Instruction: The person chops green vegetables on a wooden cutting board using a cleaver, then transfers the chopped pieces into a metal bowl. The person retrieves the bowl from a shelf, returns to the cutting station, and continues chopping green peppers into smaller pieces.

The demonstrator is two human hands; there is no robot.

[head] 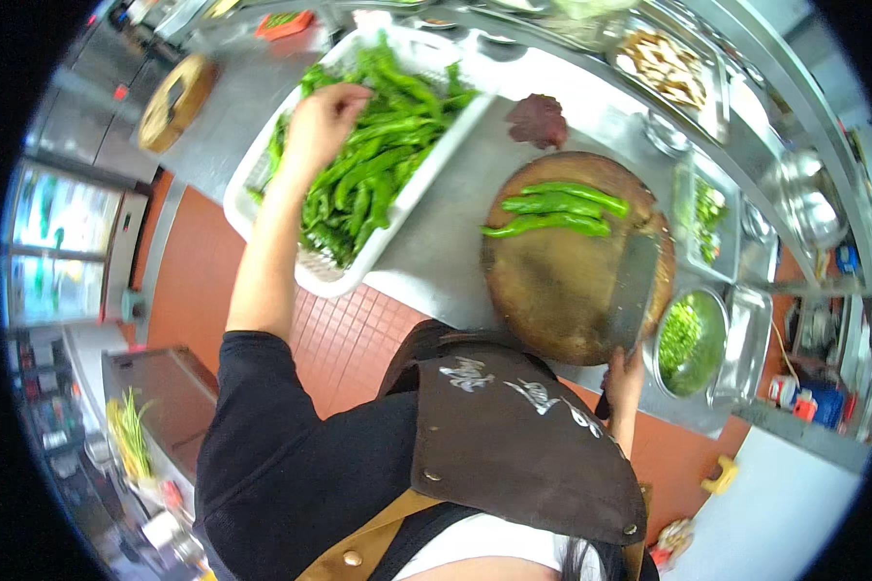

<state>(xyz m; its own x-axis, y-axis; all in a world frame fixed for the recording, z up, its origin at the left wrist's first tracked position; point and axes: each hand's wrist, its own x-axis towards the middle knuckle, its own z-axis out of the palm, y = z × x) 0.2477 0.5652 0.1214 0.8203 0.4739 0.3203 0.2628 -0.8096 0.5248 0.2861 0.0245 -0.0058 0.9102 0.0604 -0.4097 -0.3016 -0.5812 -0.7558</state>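
Several long green peppers fill a white plastic basket point(436, 156) on the steel worktop. My left hand point(330, 120) is over these peppers point(385, 145) with its fingers curled. Whether it holds a pepper I cannot tell. In front of me a round wooden chopping block point(552, 290) bears three green peppers point(563, 207) lying side by side near its far edge. My right hand point(625, 374) grips the dark handle of a cleaver point(634, 287) at the block's near right edge. The broad blade rests flat on the right side of the wood.
A piece of raw meat point(538, 121) lies beyond the block. To its right stand a steel bowl of chopped greens point(679, 341), an oblong metal pan point(743, 345) and a clear container of cut vegetables point(708, 214). Another round wooden block point(178, 102) sits far left.
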